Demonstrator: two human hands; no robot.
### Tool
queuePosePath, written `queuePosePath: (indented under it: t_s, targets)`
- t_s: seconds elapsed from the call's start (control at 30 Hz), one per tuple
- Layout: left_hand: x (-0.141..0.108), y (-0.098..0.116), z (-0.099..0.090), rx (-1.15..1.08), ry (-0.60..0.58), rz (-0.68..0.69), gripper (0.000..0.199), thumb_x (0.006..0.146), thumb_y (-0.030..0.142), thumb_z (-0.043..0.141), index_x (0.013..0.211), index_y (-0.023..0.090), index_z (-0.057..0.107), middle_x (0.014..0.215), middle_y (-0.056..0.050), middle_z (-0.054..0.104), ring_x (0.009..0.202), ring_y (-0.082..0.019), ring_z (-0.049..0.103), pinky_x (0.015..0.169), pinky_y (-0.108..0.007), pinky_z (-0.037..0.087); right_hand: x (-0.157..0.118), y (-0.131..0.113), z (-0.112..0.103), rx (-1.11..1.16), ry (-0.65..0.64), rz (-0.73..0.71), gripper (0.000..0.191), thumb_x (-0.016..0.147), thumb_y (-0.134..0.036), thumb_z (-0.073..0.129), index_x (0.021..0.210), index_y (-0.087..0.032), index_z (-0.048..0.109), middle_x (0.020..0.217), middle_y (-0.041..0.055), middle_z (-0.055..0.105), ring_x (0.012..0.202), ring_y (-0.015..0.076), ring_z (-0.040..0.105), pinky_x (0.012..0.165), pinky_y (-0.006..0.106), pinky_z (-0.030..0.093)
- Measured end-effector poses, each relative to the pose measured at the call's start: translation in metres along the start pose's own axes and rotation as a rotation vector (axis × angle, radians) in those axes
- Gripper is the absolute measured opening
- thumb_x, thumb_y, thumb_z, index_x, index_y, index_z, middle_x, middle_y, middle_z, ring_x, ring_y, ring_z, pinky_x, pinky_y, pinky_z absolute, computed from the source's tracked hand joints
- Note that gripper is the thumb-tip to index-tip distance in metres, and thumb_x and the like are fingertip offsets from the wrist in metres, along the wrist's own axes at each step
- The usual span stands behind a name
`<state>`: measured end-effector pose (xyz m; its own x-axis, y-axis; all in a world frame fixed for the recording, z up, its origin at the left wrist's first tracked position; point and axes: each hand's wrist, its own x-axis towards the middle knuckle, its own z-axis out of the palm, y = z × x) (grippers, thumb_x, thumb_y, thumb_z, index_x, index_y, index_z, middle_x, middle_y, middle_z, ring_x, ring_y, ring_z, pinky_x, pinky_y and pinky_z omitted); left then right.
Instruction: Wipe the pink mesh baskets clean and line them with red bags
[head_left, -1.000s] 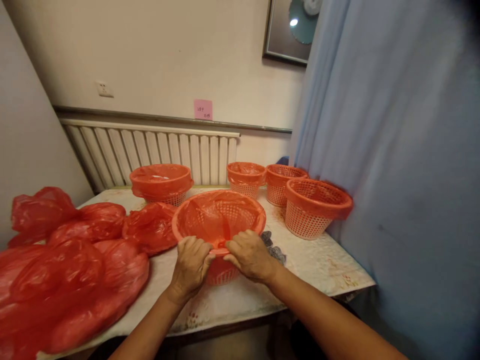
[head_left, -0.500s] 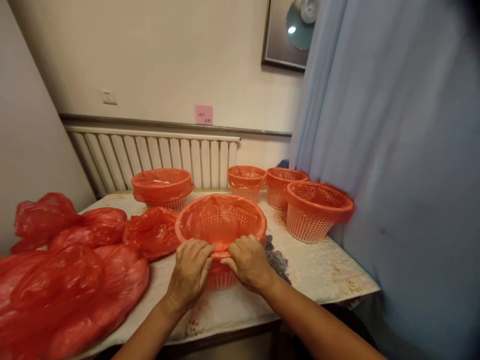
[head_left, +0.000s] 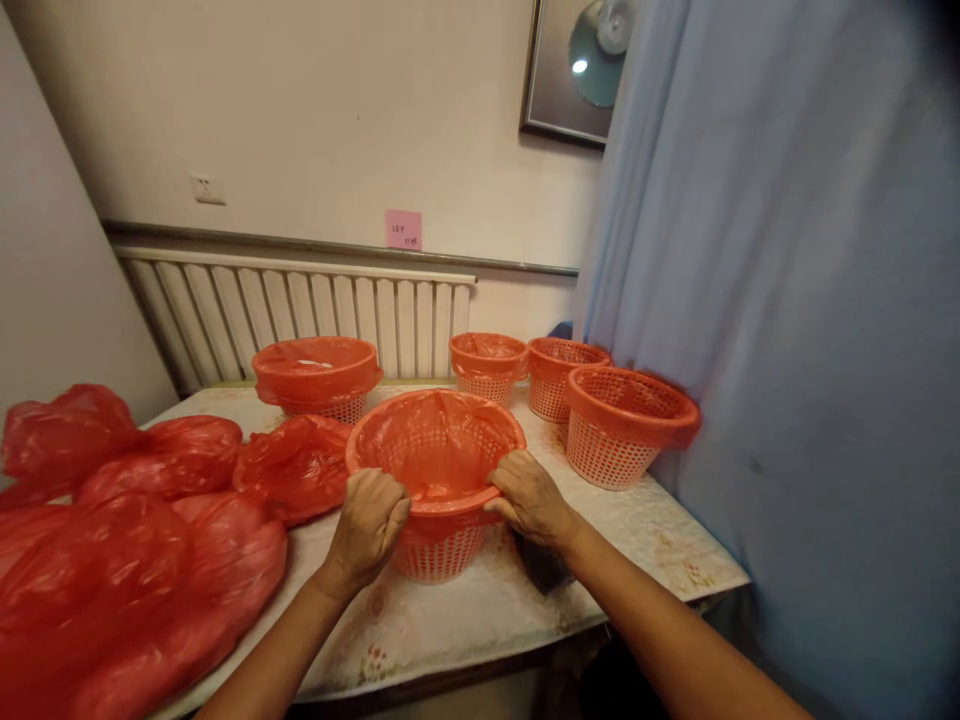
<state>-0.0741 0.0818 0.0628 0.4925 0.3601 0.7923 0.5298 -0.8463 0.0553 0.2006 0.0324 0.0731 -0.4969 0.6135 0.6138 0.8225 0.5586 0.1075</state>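
In front of me on the table stands a round plastic basket (head_left: 439, 555) with a perforated wall. A thin red plastic bag (head_left: 427, 445) lines its inside and is folded over the rim. My left hand (head_left: 371, 520) is closed on the bag-covered rim at the near left. At the near right, my right hand (head_left: 531, 495) grips the rim, fingers inside and thumb outside. A dark object (head_left: 541, 565) lies beside the basket, partly hidden by my right hand; its kind I cannot make out.
Red plastic bags (head_left: 135, 590) are heaped along the left side. More lined baskets stand behind: one at the back left (head_left: 319, 375), two at the back (head_left: 487, 365) and one at the right (head_left: 626, 425). A blue curtain (head_left: 787, 300) hangs along the right; a radiator (head_left: 300, 310) is behind.
My hands have moved apart along the near rim, from its middle toward left and right. The folded bag edge now lies over the near rim between them. The view has shifted slightly.
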Motion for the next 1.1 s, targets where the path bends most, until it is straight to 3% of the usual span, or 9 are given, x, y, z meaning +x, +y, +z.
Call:
queuePosePath:
  t_s: [0.13,0.2,0.33,0.5,0.67,0.87,1.1]
  targets:
    - [-0.004,0.007,-0.007,0.068,0.083,-0.025,0.019,0.094,0.018,0.040,0.101,0.017,0.057,0.095,-0.010,0.063,0.099,-0.026,0.050,0.090,-0.047,0.034,0.011,-0.036,0.006,-0.105,0.012,0.079,0.043,0.096,-0.053,0.038,0.075,-0.018,0.053,0.076,0.0042,0.058,0.073,0.0188,0.045,0.070,0.032,0.029]
    - [-0.007,0.018,-0.005,0.078,0.100,0.009,0.025,0.093,0.017,0.043,0.116,0.017,0.054,0.109,-0.012,0.063,0.110,-0.028,0.048,0.096,-0.049,0.032,0.021,-0.061,0.010,-0.146,0.014,0.118,0.036,0.095,-0.049,0.045,0.077,-0.019,0.054,0.075,0.0038,0.059,0.073,0.0190,0.047,0.069,0.033,0.028]
    - [-0.010,0.037,0.006,0.002,0.057,0.039,0.023,0.093,0.020,0.044,0.113,0.017,0.056,0.093,-0.007,0.065,0.089,-0.022,0.054,0.089,-0.043,0.037,0.034,-0.090,0.013,-0.159,-0.009,0.137,0.022,0.092,-0.039,0.054,0.083,-0.019,0.055,0.077,0.0039,0.061,0.074,0.0199,0.049,0.069,0.034,0.028]
    - [-0.009,0.042,0.009,0.051,0.059,-0.025,0.022,0.094,0.024,0.041,0.083,0.018,0.058,0.068,-0.002,0.055,0.071,-0.020,0.047,0.079,-0.040,0.038,0.024,-0.068,0.002,-0.131,-0.044,0.031,0.029,0.095,-0.044,0.046,0.082,-0.019,0.054,0.078,0.0030,0.059,0.073,0.0188,0.047,0.068,0.033,0.028]
    - [-0.029,0.058,0.001,0.033,0.066,0.022,0.014,0.092,0.023,0.045,0.086,0.019,0.057,0.070,-0.003,0.058,0.072,-0.020,0.050,0.083,-0.041,0.038,-0.013,-0.036,-0.008,-0.057,-0.030,-0.038,0.039,0.097,-0.046,0.037,0.073,-0.019,0.052,0.074,0.0046,0.055,0.072,0.0190,0.044,0.069,0.034,0.030]
    - [-0.064,0.082,-0.002,-0.026,0.111,0.056,0.009,0.090,0.025,0.052,0.094,0.019,0.058,0.070,-0.003,0.062,0.070,-0.020,0.054,0.086,-0.045,0.039,-0.049,-0.058,-0.013,0.001,0.004,-0.072,0.040,0.097,-0.045,0.036,0.073,-0.018,0.053,0.069,0.0042,0.051,0.068,0.0192,0.041,0.068,0.036,0.031]
    - [-0.080,0.094,-0.008,-0.021,0.104,0.056,0.012,0.091,0.028,0.052,0.095,0.020,0.060,0.073,-0.004,0.066,0.073,-0.021,0.059,0.086,-0.045,0.041,-0.066,-0.078,-0.016,0.025,-0.011,-0.030,0.035,0.097,-0.040,0.037,0.076,-0.019,0.055,0.068,0.0036,0.050,0.067,0.0193,0.042,0.068,0.037,0.031]
